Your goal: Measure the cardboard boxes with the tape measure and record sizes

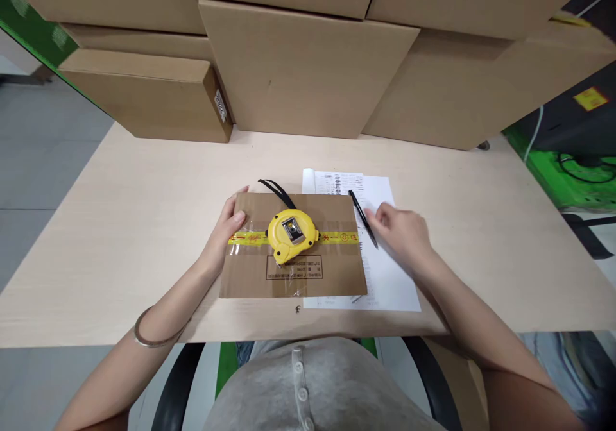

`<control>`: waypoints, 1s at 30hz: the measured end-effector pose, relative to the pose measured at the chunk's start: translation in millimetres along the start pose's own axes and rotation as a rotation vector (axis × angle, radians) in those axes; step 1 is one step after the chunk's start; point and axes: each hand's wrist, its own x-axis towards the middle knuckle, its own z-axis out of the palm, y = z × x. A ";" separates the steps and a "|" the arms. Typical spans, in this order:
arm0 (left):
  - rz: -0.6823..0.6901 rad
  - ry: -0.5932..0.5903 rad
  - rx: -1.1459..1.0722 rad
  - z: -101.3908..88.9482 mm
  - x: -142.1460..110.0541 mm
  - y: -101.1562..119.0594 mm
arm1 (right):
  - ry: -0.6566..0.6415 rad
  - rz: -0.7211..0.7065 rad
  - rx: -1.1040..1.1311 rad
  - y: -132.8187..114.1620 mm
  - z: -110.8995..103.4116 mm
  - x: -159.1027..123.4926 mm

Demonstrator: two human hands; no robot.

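A small flat cardboard box [250,277] sealed with yellow printed tape lies on the table in front of me. A yellow tape measure [291,233] with a black strap sits on top of it. My left hand [230,224] rests on the box's left edge, fingers curled over it. My right hand [402,233] lies over a white printed sheet [389,280] just right of the box, fingers loosely bent, beside a black pen [363,219]. The hand does not seem to grip the pen.
The light wooden table [120,226] stretches left and right. Large cardboard boxes [308,65] are stacked along its far edge, a smaller one [149,101] at the back left. Green equipment and cables [577,168] stand at the right. A metal bangle [154,338] is on my left wrist.
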 end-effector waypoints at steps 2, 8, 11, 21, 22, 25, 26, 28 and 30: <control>0.130 0.040 0.102 -3.2 1.1 1.9 | 0.227 -0.082 0.150 -9.9 -19.0 1.6; 0.416 -0.007 0.338 -11.1 0.2 16.3 | 0.016 -0.894 0.361 -80.4 -56.8 15.7; 0.328 -0.073 0.356 -20.0 1.2 19.1 | -0.219 -1.029 0.315 -108.4 -52.6 24.3; 0.137 -0.296 0.145 -35.0 0.3 17.1 | -0.016 -1.091 0.681 -128.1 -39.2 12.2; 0.140 -0.307 0.107 -33.8 0.2 16.1 | 0.022 -1.112 0.703 -135.9 -40.5 11.5; 0.134 -0.319 0.001 -30.7 0.1 13.5 | -0.050 -1.107 0.676 -163.5 -43.0 8.5; 0.129 -0.314 -0.019 -30.7 0.0 12.9 | -0.103 -1.093 0.625 -172.2 -42.6 7.0; 0.124 -0.306 -0.015 -32.8 0.0 12.1 | -0.182 -1.060 0.487 -185.7 -40.0 3.5; 0.150 -0.301 0.053 -36.9 0.0 12.8 | -0.216 -1.031 0.371 -191.0 -37.6 0.2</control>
